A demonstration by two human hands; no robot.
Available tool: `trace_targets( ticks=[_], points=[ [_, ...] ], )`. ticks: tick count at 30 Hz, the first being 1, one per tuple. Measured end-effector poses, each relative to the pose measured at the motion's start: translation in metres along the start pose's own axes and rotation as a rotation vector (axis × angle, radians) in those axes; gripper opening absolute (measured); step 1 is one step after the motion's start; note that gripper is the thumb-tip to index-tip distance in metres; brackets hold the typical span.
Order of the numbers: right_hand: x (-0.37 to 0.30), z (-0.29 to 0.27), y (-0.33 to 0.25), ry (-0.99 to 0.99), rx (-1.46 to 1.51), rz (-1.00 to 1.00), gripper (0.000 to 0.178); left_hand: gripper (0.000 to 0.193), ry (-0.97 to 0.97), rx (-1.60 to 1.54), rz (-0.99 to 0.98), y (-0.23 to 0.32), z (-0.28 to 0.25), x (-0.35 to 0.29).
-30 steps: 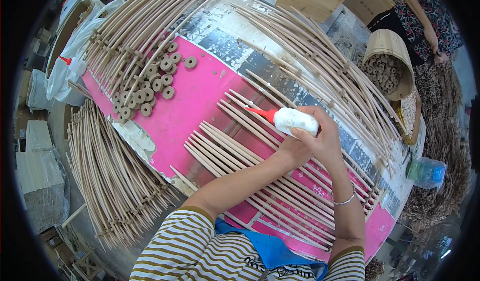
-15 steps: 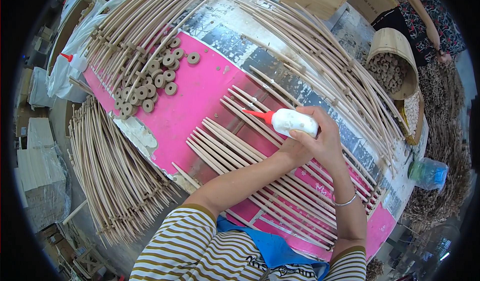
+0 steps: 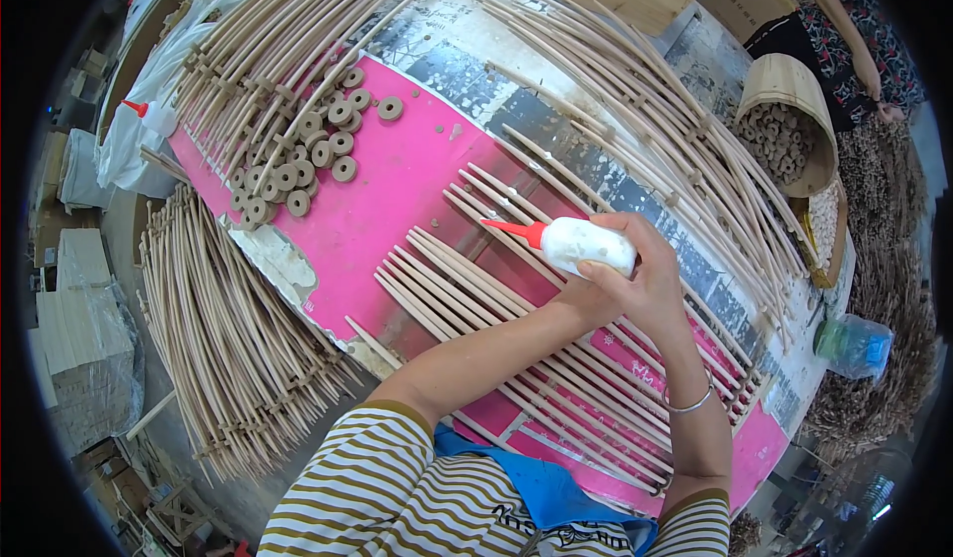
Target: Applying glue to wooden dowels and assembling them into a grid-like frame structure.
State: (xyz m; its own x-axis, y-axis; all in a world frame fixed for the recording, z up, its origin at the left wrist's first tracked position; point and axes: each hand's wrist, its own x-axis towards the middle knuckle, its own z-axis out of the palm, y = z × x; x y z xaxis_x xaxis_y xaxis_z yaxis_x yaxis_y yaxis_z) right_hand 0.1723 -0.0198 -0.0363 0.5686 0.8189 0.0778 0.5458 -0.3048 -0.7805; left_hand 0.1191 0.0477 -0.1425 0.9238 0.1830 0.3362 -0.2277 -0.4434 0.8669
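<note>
My right hand point(image 3: 640, 264) is closed round a white glue bottle point(image 3: 593, 246) with a red cap and a thin red nozzle pointing left. The bottle lies nearly level above a row of wooden rods point(image 3: 486, 304) with tapered ends, laid side by side on the pink sheet. My left hand point(image 3: 588, 301) reaches across under the right one, low over the same rods. The bottle and my right hand hide its fingers, so I cannot make out whether it grips a rod.
Small wooden rings point(image 3: 298, 175) lie piled at the upper left beside bundled rods point(image 3: 248, 70). More rods point(image 3: 665, 130) lie across the far side. A wooden bucket point(image 3: 794, 90) of small wooden pieces stands at the right, near another person's hand point(image 3: 889, 113). A second glue bottle point(image 3: 159, 120) is at far left.
The view has shifted slightly. Both hands and the glue bottle keep nearly the same place over the rods.
</note>
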Motion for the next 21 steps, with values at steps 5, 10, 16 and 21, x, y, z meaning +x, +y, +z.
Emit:
trace_targets(
  ticks=[5,10,16,21],
  points=[
    [-0.002,-0.002,-0.003,-0.022,-0.012,0.042,0.043,0.037,0.307,0.102,0.252,-0.008,0.017,0.001],
    [-0.011,-0.007,-0.006,-0.03,-0.016,0.018,0.044,0.034,0.563,0.2,0.449,-0.019,0.039,0.0],
    [-0.012,0.005,-0.019,-0.114,0.094,0.034,0.046,0.039,0.37,0.341,0.322,-0.018,0.03,0.006],
    [-0.014,0.012,-0.027,-0.079,-0.021,-0.011,0.046,0.044,0.204,0.448,0.214,-0.014,0.018,-0.002]
  ],
)
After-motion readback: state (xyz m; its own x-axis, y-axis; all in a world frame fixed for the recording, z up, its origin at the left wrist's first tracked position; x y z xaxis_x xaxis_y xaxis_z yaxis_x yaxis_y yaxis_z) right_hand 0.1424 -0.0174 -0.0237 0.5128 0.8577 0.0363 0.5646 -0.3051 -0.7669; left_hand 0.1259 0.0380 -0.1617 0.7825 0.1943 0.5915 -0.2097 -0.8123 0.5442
